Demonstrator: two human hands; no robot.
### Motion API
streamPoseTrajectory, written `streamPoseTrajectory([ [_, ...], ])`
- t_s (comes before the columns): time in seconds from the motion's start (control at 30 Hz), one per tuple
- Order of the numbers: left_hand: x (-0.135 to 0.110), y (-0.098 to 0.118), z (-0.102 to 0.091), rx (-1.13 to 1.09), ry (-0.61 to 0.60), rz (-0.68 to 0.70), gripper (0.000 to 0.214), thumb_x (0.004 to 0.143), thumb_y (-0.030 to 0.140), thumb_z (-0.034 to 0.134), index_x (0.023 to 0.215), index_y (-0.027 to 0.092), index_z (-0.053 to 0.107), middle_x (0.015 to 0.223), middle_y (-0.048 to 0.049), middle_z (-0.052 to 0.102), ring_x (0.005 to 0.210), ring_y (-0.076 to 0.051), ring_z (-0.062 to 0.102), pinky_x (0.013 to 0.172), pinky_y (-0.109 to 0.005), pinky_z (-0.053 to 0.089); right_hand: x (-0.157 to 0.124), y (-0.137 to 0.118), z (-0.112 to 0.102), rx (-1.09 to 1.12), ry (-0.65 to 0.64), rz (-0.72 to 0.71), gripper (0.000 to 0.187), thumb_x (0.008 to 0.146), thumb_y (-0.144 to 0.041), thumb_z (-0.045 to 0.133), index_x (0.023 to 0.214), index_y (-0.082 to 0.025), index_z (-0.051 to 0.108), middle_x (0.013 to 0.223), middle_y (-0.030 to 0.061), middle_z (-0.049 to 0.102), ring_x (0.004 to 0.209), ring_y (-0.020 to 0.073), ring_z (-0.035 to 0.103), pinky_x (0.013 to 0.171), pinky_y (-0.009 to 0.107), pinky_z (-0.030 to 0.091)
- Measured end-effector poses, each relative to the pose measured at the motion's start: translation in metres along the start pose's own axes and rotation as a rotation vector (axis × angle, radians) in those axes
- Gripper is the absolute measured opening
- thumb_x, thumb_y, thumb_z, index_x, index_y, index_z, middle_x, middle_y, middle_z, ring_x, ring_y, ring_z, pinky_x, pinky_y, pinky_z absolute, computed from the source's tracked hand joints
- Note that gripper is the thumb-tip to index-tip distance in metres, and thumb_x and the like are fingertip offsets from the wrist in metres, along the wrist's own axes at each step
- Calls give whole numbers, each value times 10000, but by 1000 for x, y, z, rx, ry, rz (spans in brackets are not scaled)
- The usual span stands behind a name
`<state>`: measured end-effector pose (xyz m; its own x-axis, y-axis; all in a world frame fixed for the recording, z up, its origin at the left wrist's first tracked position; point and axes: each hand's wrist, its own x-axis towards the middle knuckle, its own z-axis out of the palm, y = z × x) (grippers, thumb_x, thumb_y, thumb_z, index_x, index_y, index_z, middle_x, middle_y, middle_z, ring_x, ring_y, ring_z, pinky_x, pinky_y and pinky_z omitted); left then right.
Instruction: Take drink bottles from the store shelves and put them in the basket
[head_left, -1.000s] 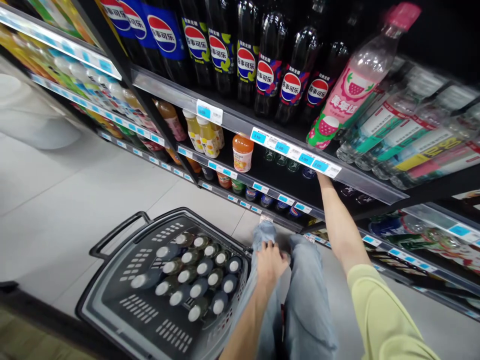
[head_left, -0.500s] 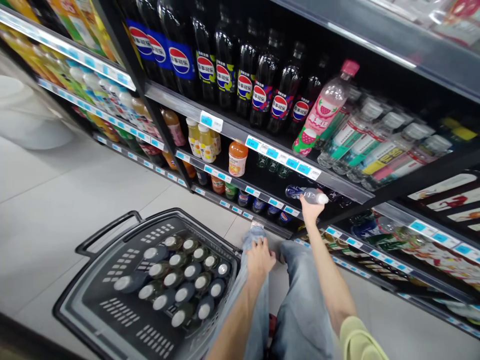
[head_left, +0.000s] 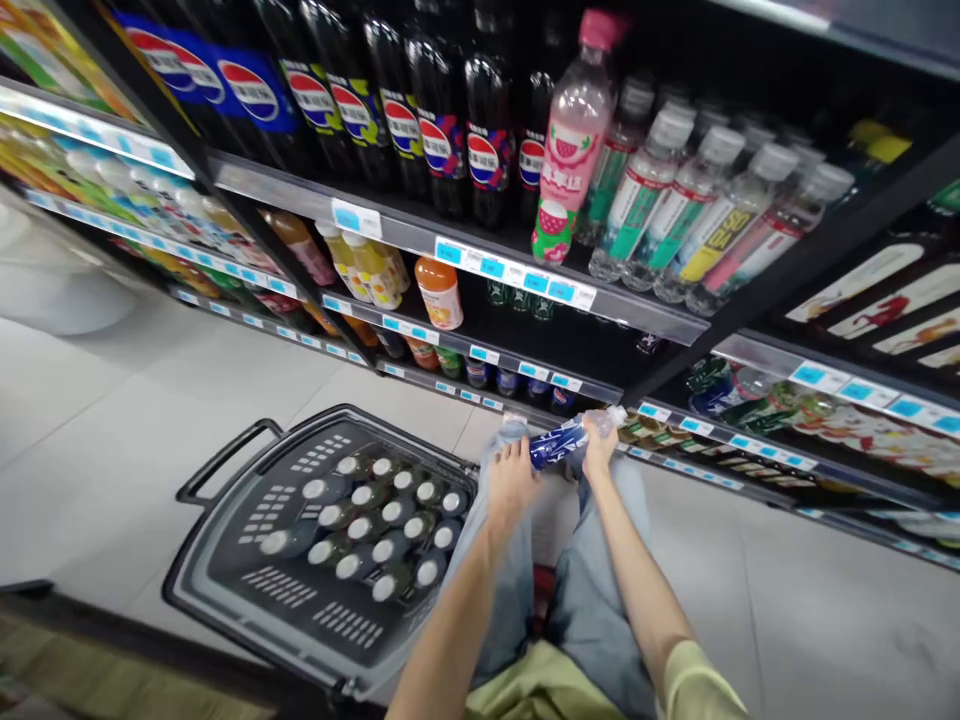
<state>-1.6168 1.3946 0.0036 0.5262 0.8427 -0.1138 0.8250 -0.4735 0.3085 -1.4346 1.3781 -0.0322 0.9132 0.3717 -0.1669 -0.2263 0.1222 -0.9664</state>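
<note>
My right hand point(head_left: 598, 450) grips a clear-necked drink bottle point(head_left: 556, 446) with a dark blue label and white cap. Its fingers close around the part just below the cap. The bottle lies almost level above my knees, its base pointing left. Beside that base is my left hand point(head_left: 513, 480), fingers stretched out over my left knee; whether they touch the bottle I cannot tell. To the left, a dark grey shopping basket point(head_left: 225, 500) stands on the floor with several white-capped bottles point(head_left: 390, 513) upright inside.
Shelves ahead hold large cola bottles point(head_left: 375, 120), a pink-capped bottle point(head_left: 571, 150) and clear water bottles point(head_left: 690, 200). An orange-capped bottle point(head_left: 439, 292) stands on the shelf below. The basket's handle point(head_left: 225, 455) sticks out left. Pale tiled floor point(head_left: 750, 570) extends right.
My right hand has brought the bottle from the lower shelf back towards my knees, near my left hand. The view has shifted, and the basket's bottles look the same.
</note>
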Motion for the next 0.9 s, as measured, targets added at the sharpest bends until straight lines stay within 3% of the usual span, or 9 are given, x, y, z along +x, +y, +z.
streamPoseTrajectory([
  [0.1, 1, 2, 2, -34, 11, 48, 629, 857, 297, 717, 1440, 149, 534, 1346, -184, 672, 1281, -347, 613, 1064, -455, 475, 14, 2, -4, 79, -30, 92, 468, 602, -462, 856, 947, -214, 659, 838, -5, 762, 802, 216, 744, 805, 346, 611],
  [0.23, 3, -1, 1, -102, -14, 94, 564, 801, 327, 775, 1310, 170, 592, 1298, -163, 711, 1235, -330, 659, 1076, -428, 466, 24, -5, -15, 143, -132, 210, 429, 749, -611, 745, 852, -199, 680, 760, 44, 766, 727, 244, 758, 741, 385, 633],
  [0.33, 5, -5, -3, -125, -61, 107, 524, 769, 372, 801, 1222, 182, 617, 1210, -142, 751, 1151, -333, 704, 1041, -428, 485, 24, -12, -22, 234, -272, 316, 414, 801, -594, 721, 882, -188, 716, 836, 83, 802, 765, 271, 781, 777, 432, 646],
  [0.43, 5, -7, -9, -110, -108, 134, 501, 754, 443, 810, 1151, 193, 637, 1151, -131, 771, 1106, -342, 724, 1026, -435, 492, 20, -18, -25, 379, -379, 402, 314, 806, -493, 752, 927, -204, 727, 963, 67, 822, 823, 280, 797, 848, 486, 647],
  [0.63, 4, -1, -15, -86, -132, 85, 474, 746, 425, 810, 1118, 180, 649, 1127, -148, 773, 1089, -338, 733, 1024, -429, 499, 17, -18, -13, 445, -318, 419, 244, 831, -447, 746, 881, -216, 685, 818, 8, 775, 744, 253, 788, 819, 473, 653],
  [0.77, 6, 0, -12, -110, -118, 38, 510, 763, 363, 802, 1205, 185, 621, 1192, -146, 760, 1148, -336, 717, 1037, -424, 497, 19, -9, -6, 442, -216, 425, 295, 843, -496, 740, 862, -211, 667, 789, 4, 761, 710, 235, 781, 757, 420, 656],
  [0.9, 7, -3, -6, -114, -80, 33, 561, 791, 332, 785, 1295, 192, 580, 1307, -143, 716, 1216, -326, 687, 1046, -417, 490, 21, -3, -6, 405, -151, 444, 297, 863, -502, 743, 848, -221, 648, 764, 7, 755, 714, 219, 776, 790, 418, 671],
])
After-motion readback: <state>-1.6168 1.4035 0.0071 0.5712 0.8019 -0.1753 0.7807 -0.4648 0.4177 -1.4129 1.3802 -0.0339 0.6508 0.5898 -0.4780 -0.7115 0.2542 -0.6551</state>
